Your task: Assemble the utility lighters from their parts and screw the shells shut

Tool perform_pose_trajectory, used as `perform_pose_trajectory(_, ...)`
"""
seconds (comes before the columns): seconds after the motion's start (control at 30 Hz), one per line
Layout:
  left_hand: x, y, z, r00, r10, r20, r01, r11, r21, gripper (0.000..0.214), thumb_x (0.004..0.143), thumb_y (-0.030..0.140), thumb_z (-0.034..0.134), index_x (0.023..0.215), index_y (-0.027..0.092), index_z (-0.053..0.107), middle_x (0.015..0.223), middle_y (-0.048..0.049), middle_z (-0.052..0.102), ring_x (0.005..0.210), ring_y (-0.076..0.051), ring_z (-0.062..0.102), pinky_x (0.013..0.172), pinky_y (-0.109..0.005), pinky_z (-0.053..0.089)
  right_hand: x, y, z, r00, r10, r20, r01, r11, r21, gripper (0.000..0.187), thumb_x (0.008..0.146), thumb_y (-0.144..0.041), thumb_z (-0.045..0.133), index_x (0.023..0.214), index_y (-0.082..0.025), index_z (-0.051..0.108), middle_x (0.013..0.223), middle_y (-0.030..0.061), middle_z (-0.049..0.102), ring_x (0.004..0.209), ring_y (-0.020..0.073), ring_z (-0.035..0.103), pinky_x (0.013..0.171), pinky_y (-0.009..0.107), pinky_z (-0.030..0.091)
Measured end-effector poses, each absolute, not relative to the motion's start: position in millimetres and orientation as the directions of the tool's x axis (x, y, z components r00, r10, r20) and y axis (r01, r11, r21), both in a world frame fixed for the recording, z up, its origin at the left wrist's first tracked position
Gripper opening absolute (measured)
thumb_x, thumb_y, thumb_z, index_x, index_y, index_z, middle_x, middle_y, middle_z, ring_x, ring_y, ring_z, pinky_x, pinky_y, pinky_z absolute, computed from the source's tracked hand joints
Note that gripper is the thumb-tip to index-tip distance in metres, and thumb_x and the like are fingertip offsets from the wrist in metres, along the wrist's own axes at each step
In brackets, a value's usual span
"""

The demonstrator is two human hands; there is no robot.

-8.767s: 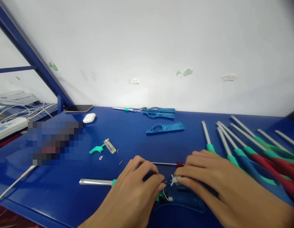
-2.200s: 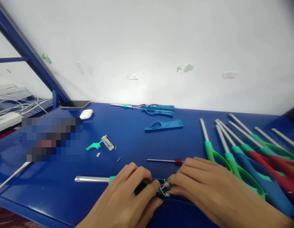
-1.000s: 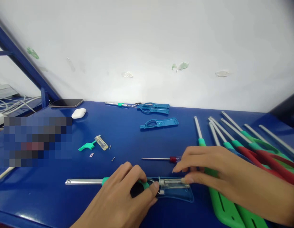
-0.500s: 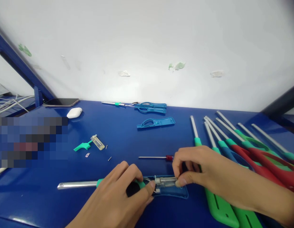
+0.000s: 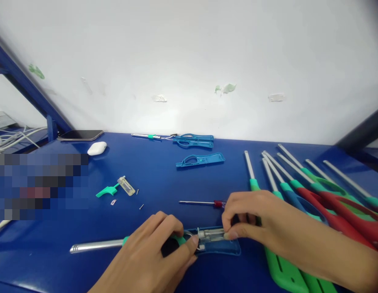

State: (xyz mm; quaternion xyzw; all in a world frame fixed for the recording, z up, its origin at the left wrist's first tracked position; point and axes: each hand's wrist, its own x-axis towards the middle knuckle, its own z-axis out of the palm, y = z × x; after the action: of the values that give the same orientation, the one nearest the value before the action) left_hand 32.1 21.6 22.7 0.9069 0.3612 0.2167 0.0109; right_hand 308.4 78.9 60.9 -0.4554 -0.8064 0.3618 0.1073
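Lying across the front of the table is an opened long-necked lighter, its blue half shell (image 5: pixel 221 246) facing up and its metal barrel (image 5: pixel 95 246) pointing left. My left hand (image 5: pixel 158 246) grips the lighter around the handle, its thumb near thin white wires. My right hand (image 5: pixel 242 217) pinches the right end of a clear fuel tank (image 5: pixel 212 235) that lies over the shell; whether it is fully seated, I cannot tell. A screwdriver (image 5: pixel 197 203) with a red collar lies just behind, its handle partly hidden by my right hand.
Several long lighters (image 5: pixel 326 195) lie at the right. Spare blue shells (image 5: pixel 201 160) are near the wall. A green trigger (image 5: pixel 108 191), another clear tank (image 5: pixel 126 186) and small screws (image 5: pixel 141 206) lie left of centre. An earbud case (image 5: pixel 97 148) and phone (image 5: pixel 80 135) sit at back left.
The view has shifted slightly. Both hands keep nearly the same hold, and the lighter's barrel end has dipped a little toward the front left.
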Motion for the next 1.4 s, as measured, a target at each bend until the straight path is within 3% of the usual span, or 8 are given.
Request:
perform_pose_trajectory(0.17, 33.8, 19.5, 22.3, 0.637, 0.66, 0.399, 0.649, -0.738, 0.184, 0.031, 0.115, 0.019, 0.043, 0.119, 0.017, 0.073, 0.097, -0.0093, 0.068, 0.08, -0.021, 0.063, 0.071, -0.034, 0.062, 313.2, 75.8, 58.8, -0.645, 0.757, -0.103, 0.582, 0.398, -0.709, 0.028, 0.098, -0.005, 0.071, 0.081, -0.027, 0.069, 0.092, -0.0092, 0.072, 0.087, 0.0108, 0.068, 0.082, 0.021, 0.046)
perform_pose_trajectory(0.43, 34.1, 14.8, 20.5, 0.623, 0.674, 0.397, 0.67, -0.721, 0.174, 0.023, 0.114, 0.024, 0.05, 0.118, 0.02, 0.072, 0.099, -0.0085, 0.069, 0.082, -0.022, 0.066, 0.071, -0.035, 0.065, 320.1, 76.4, 50.6, -0.686, 0.724, -0.071, 0.554, 0.457, -0.696, 0.017, 0.107, -0.034, 0.067, 0.091, -0.033, 0.07, 0.094, -0.0083, 0.074, 0.085, 0.0124, 0.071, 0.079, 0.022, 0.05)
perform_pose_trajectory(0.6, 31.8, 15.1, 22.3, 0.632, 0.68, 0.372, 0.668, -0.721, 0.183, 0.019, 0.114, 0.025, 0.053, 0.117, 0.02, 0.071, 0.103, -0.0077, 0.071, 0.085, -0.023, 0.069, 0.078, -0.038, 0.066, 319.7, 67.4, 40.1, -0.623, 0.782, 0.016, 0.588, 0.481, -0.65, 0.026, 0.109, -0.051, 0.063, 0.091, -0.034, 0.071, 0.096, -0.0061, 0.073, 0.085, 0.015, 0.071, 0.077, 0.024, 0.053)
perform_pose_trajectory(0.83, 24.7, 19.9, 36.6, 0.576, 0.66, 0.482, 0.643, -0.731, 0.231, 0.025, 0.115, 0.014, 0.047, 0.113, 0.019, 0.071, 0.102, -0.0052, 0.072, 0.088, -0.019, 0.066, 0.084, -0.033, 0.061, 315.0, 71.8, 50.9, -0.611, 0.767, 0.195, 0.575, 0.6, -0.556, 0.024, 0.112, -0.046, 0.059, 0.095, -0.036, 0.072, 0.095, -0.0077, 0.075, 0.085, 0.0129, 0.074, 0.076, 0.022, 0.056)
perform_pose_trajectory(0.93, 13.5, 29.3, 43.0, 0.53, 0.666, 0.524, 0.667, -0.71, 0.228, 0.024, 0.113, 0.012, 0.049, 0.12, 0.022, 0.07, 0.109, -0.0044, 0.07, 0.097, -0.019, 0.065, 0.091, -0.033, 0.055, 314.9, 78.4, 57.5, -0.591, 0.748, 0.303, 0.611, 0.66, -0.437, 0.026, 0.114, -0.044, 0.056, 0.096, -0.034, 0.073, 0.096, -0.0065, 0.076, 0.081, 0.0135, 0.076, 0.073, 0.024, 0.059)
perform_pose_trajectory(1.1, -16.9, 48.7, 57.0, 0.512, 0.67, 0.537, 0.724, -0.673, 0.149, 0.024, 0.108, 0.007, 0.058, 0.122, 0.024, 0.069, 0.115, -0.0027, 0.067, 0.106, -0.018, 0.062, 0.096, -0.032, 0.049, 323.7, 88.4, 51.2, -0.619, 0.624, 0.477, 0.698, 0.716, -0.031, 0.036, 0.117, -0.036, 0.043, 0.111, -0.029, 0.077, 0.111, 0.0037, 0.08, 0.095, 0.0219, 0.079, 0.081, 0.037, 0.065)
perform_pose_trajectory(1.27, -34.6, 63.4, 70.0, 0.49, 0.662, 0.568, 0.75, -0.652, 0.113, 0.017, 0.11, 0.012, 0.059, 0.119, 0.021, 0.071, 0.113, -0.0045, 0.067, 0.102, -0.019, 0.061, 0.088, -0.032, 0.051, 324.8, 121.6, 39.4, -0.672, 0.631, 0.387, 0.727, 0.662, 0.181, 0.043, 0.114, -0.026, 0.042, 0.149, -0.022, 0.066, 0.146, 0.0129, 0.072, 0.122, 0.0344, 0.075, 0.099, 0.061, 0.063)
perform_pose_trajectory(1.4, -38.2, 65.2, 72.0, 0.486, 0.657, 0.577, 0.749, -0.653, 0.112, 0.015, 0.111, 0.016, 0.058, 0.118, 0.021, 0.071, 0.112, -0.0046, 0.068, 0.102, -0.021, 0.061, 0.084, -0.033, 0.051, 312.9, 156.1, 38.9, -0.753, 0.607, 0.252, 0.657, 0.706, 0.262, 0.058, 0.104, -0.008, 0.039, 0.158, -0.01, 0.056, 0.156, 0.0178, 0.066, 0.131, 0.0356, 0.071, 0.102, 0.059, 0.062)
